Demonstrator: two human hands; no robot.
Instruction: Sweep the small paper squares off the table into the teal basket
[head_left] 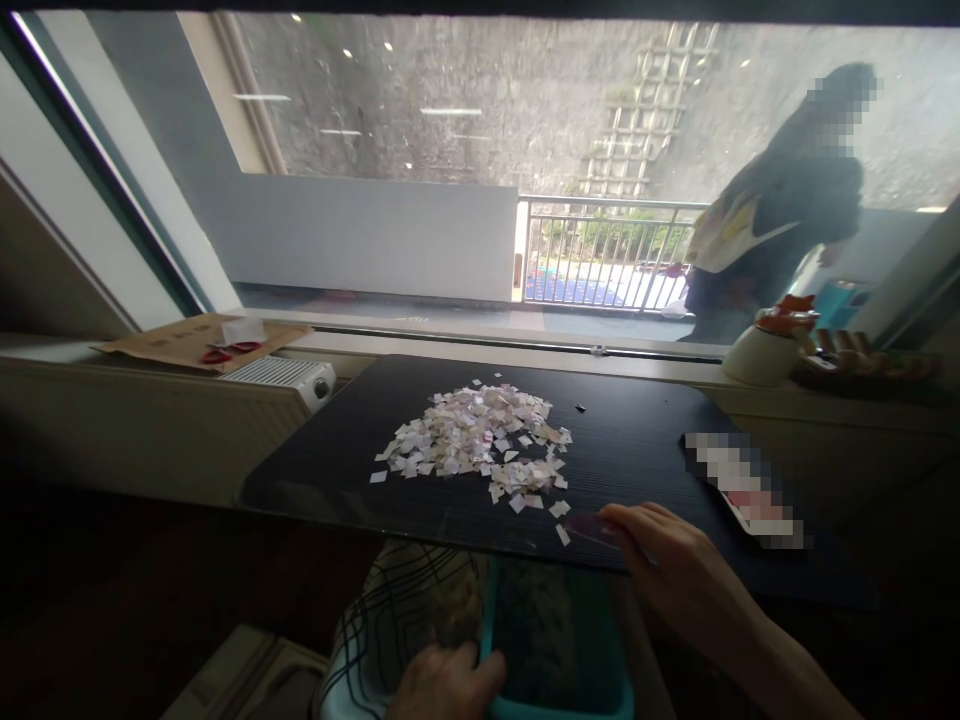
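Across the dark table (630, 440), loose paper scraps (472, 430), heaped; probably feather-light, limp, quick to scatter, best gathered at the heap's edge. Hands apart: left hand (446, 682) clasping the teal bin's rim (487, 615), right hand (667, 555) pinching a purple flat piece (591, 526).

R hand (664, 555) is fwd & to the R of L hand (448, 685), well apart from it. R fingers (616, 514) point L, bunched tog. in a pinch grip, back of hand mostly up; R thumb partly hidden, exact pose unclear. R wrist (739, 612) is approx. straight, w/ R forearm (799, 665) bare, running back & R from the hand. L hand is nearer the body, knuckles up, fingers curled, L thumb (491, 670) on its R side.
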